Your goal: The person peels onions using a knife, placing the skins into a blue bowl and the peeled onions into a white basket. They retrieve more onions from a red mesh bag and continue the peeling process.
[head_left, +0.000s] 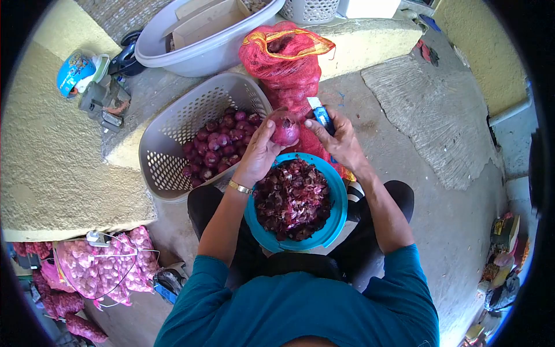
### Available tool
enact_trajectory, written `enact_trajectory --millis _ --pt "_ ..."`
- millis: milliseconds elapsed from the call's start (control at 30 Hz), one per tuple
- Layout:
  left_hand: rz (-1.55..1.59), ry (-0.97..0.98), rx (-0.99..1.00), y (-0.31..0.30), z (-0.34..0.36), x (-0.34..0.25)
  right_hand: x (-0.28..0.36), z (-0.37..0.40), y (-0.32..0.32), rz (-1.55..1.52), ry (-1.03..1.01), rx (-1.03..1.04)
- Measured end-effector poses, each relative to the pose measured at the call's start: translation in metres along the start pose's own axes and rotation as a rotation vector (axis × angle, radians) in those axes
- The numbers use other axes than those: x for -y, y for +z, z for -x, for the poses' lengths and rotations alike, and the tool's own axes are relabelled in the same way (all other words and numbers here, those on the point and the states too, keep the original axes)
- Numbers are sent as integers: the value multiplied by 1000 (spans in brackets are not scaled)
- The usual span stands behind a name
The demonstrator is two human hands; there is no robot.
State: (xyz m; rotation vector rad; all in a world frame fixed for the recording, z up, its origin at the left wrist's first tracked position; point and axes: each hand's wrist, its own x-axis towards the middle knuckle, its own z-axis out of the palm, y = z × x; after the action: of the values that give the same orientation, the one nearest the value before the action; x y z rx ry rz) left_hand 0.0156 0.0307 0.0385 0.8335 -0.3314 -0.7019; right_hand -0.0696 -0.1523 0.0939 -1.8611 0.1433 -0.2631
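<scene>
A large red onion [285, 132] is held in my left hand [261, 151], its fingers wrapped round the onion's left side. My right hand [341, 140] grips a blue cutter [322, 117] with a short pale blade pointing up, just right of the onion and apart from it. Beneath both hands, a blue basin [341, 202] between my knees holds a heap of dark red onion skins [293, 199]. To the left, a grey perforated basket [165, 124] contains many red onions [217, 144].
An open red mesh sack [287, 72] stands beyond the basin, beside the basket. Behind, a large grey tub [202, 49] rests on a ledge. Mesh bags of garlic [107, 263] lie at the lower left. Assorted goods [503, 260] stand at the far right.
</scene>
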Motion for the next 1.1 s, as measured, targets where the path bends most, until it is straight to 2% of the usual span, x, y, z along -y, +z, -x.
enact_trajectory --millis 167,233,367,467,567,633,667,733,767,833,867,1033,1100 --pt "72 -42 54 4 1 1 -3 -5 9 -87 -50 35" --pt "83 -42 55 5 1 3 -5 -8 13 -94 -171 60" --pt "105 -52 24 5 1 3 -4 -8 17 -107 -109 22" --pt "95 -20 -10 2 1 6 1 -5 17 -49 -42 2" --pt "132 -21 -90 -9 -1 10 2 0 17 102 -152 -1" --pt "133 3 -139 -19 -6 6 -10 2 12 81 -133 179" --pt "132 26 -186 -24 -9 5 -15 4 9 83 -136 182" --pt "204 38 -169 -20 -11 -4 -23 8 2 261 -92 497" --pt "276 43 -149 -18 -10 -8 -25 10 -2 261 -94 500" --pt "300 60 -169 -17 -9 -10 -26 15 -6 73 6 793" --pt "324 41 -123 -21 -9 -10 -25 19 -3 3 -58 707" --pt "270 57 -28 -6 -5 -14 5 16 3 -18 -26 504" --pt "166 105 -86 -1 -3 -12 10 11 11 94 -56 95"
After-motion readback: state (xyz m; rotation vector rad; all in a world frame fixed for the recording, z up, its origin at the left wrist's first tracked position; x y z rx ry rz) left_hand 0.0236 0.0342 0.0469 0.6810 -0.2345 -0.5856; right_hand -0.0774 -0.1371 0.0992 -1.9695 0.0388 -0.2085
